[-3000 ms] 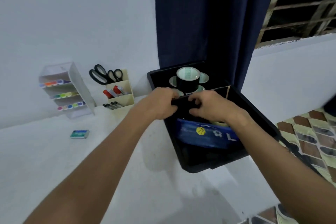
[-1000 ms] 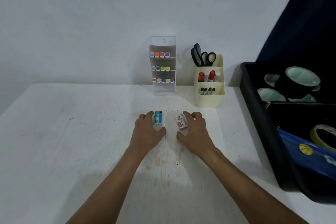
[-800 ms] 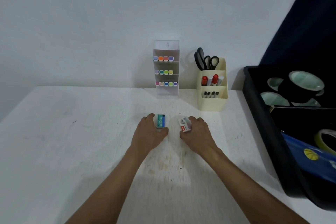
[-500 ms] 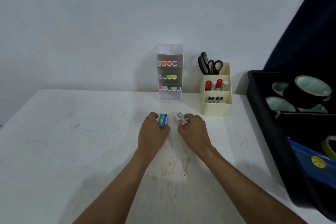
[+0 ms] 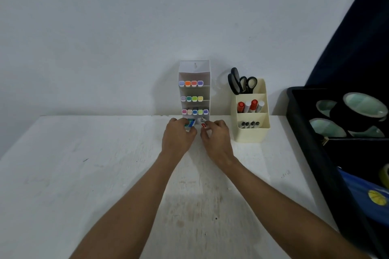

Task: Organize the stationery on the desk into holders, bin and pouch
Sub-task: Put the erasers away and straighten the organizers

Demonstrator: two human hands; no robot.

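A small green box point(image 5: 190, 122) was gripped in the curled fingers of the left hand point(image 5: 178, 137), and a small white box with a red mark point(image 5: 203, 124) was pinched by the right hand point(image 5: 216, 140). Both hands were held close together over the white desk point(image 5: 84, 174), with the boxes just in front of the foot of the clear rack point(image 5: 194, 73). Whether the boxes rested on the desk or were lifted off it could not be told.

The rack was stood against the wall point(image 5: 105, 27), and three rows of coloured markers point(image 5: 191, 83) were kept in it. Just to its right a cream holder point(image 5: 250, 124) was placed, well within reach of the right hand but not touched by it. Black scissors point(image 5: 242, 82) were stood in its rear compartment, red and white markers point(image 5: 250, 106) in the middle one, and dark pens point(image 5: 249, 124) in the front one.

At the right edge a black bin point(image 5: 315, 147) was seen. Tape rolls point(image 5: 365, 107) were stacked in its far section, and a blue pouch point(image 5: 362, 191) was laid in its near section beside a yellowish roll point(image 5: 385, 175), only partly in view. A dark curtain point(image 5: 357, 38) was hung behind the bin.
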